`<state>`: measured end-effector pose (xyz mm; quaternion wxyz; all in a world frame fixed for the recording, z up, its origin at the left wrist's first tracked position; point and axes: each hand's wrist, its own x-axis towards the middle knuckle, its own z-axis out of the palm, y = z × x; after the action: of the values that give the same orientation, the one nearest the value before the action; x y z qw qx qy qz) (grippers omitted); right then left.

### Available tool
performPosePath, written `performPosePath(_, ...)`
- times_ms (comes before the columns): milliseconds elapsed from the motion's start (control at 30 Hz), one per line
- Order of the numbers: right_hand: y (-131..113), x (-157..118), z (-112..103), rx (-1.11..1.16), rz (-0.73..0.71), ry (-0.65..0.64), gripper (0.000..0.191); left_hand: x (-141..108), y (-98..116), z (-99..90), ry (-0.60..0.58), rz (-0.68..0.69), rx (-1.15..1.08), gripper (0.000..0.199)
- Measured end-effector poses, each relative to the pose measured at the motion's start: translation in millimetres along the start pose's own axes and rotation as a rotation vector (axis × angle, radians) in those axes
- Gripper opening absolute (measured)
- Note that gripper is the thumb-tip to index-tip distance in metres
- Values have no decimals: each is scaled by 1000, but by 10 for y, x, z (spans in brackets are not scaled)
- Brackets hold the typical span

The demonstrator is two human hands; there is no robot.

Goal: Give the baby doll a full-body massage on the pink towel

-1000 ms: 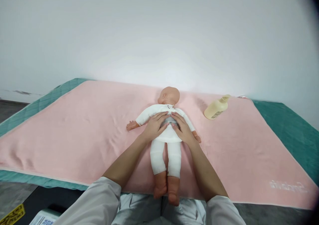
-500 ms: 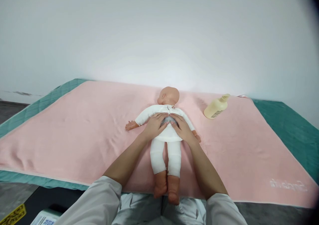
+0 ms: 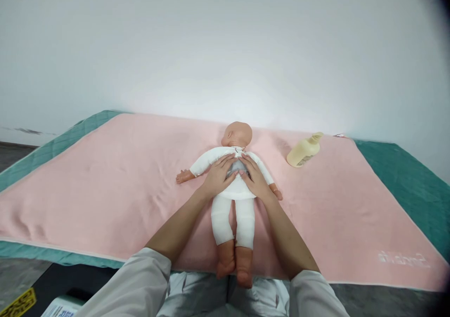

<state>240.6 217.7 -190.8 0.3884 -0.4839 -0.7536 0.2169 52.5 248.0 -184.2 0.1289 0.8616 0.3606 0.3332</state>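
Doll (image 3: 234,200) face-down on pink blanket (image 3: 105,181), left hand (image 3: 218,176) and right hand (image 3: 256,179) spread flat on its back, cream bottle (image 3: 303,151) lying nearby, contents unseen.

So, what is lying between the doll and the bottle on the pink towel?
Nothing lies there: in the head view, only bare pink towel separates the doll from the cream bottle.

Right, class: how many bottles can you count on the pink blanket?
1. The bottle lies on its side on the pink blanket, right of the doll, near the far edge. Nothing suggests another is hidden.
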Motion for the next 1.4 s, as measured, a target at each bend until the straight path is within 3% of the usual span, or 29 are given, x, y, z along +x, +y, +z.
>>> performPosePath(700, 3, 52, -19, -35, 16, -55, 54, 70, 17, -47, -62, -37, -50, 42)
performPosePath(967, -15, -11, -18, 8, -22, 5, 49, 8, -6, -15, 2, 0, -59, 40)
performPosePath(1200, -57, -122, -169, 116, -70, 169, 34, -43, 49, -160, 154, 107, -163, 28)
performPosePath(1267, -94, -148, -218, 208, -82, 122, 30, -77, 77, -207, 117, 167, -201, 26)
performPosePath(1400, -187, -198, -252, 305, -124, -92, 31, -131, 117, -256, -32, 338, -219, 23)
